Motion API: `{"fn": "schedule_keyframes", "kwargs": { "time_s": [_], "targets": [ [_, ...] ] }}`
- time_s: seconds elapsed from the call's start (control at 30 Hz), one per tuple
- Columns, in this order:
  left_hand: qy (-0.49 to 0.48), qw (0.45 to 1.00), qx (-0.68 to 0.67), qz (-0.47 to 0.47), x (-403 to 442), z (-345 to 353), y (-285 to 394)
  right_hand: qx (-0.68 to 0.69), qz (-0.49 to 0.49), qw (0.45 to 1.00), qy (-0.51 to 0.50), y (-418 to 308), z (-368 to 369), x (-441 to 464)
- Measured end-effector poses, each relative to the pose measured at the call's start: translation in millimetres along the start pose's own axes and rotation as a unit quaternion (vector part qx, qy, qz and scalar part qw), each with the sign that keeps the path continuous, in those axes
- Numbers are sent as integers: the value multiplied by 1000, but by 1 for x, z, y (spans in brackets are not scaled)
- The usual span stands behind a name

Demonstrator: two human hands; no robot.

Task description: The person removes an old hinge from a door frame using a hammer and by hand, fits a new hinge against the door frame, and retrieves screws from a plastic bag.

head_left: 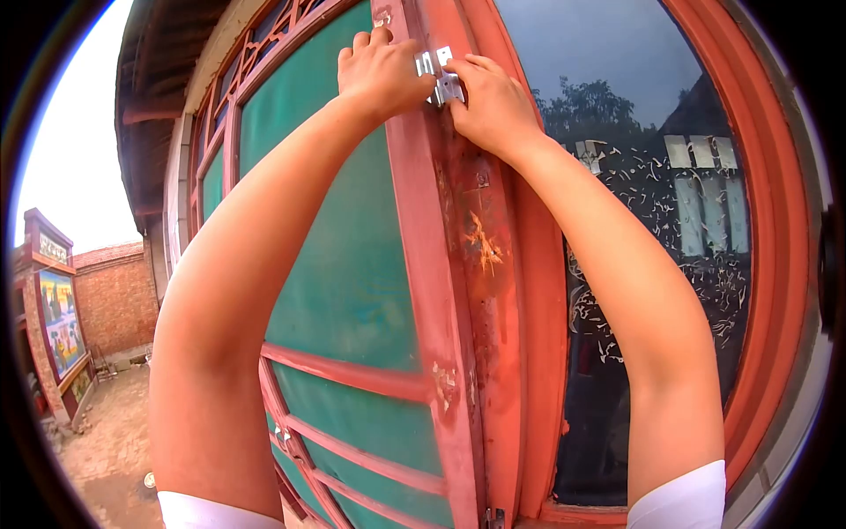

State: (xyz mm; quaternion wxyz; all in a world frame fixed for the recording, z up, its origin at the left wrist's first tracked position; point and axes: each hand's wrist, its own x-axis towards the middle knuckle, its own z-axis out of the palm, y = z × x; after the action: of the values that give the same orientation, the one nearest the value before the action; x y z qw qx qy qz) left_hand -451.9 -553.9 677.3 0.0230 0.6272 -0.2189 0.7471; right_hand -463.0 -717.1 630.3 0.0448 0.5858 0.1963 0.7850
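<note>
Up at the seam between the green-panelled door (335,264) and its red frame (502,291) is a shiny metal hinge (448,86) with holes in its plates. My left hand (383,72) is closed at the hinge's left side, with some fingers curled over the door's edge stile. From the right, my right hand (493,99) pinches the other plate between thumb and fingers. Both arms reach upward. Whether any screw is in the hinge is too small to tell.
A dark window (652,264) with peeling white scraps fills the right side. Another metal fitting (495,517) shows low on the seam. A ring handle (282,436) is on the door's lower left. Beyond lie a courtyard, a brick wall (115,300) and a painted panel (60,317).
</note>
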Motion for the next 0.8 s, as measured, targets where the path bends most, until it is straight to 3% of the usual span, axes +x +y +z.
{"fn": "schedule_keyframes", "kwargs": {
  "time_s": [0.23,0.73,0.8],
  "targets": [
    [29,1000,2,5,-9,4,0,-8,-10,1000,-7,0,-3,-1],
    [-20,1000,-14,-19,-3,5,1,-18,14,1000,-6,-4,-1,0],
    [15,1000,-27,-4,-3,12,-2,-29,11,999,-9,-3,-1,1]
  ]
}}
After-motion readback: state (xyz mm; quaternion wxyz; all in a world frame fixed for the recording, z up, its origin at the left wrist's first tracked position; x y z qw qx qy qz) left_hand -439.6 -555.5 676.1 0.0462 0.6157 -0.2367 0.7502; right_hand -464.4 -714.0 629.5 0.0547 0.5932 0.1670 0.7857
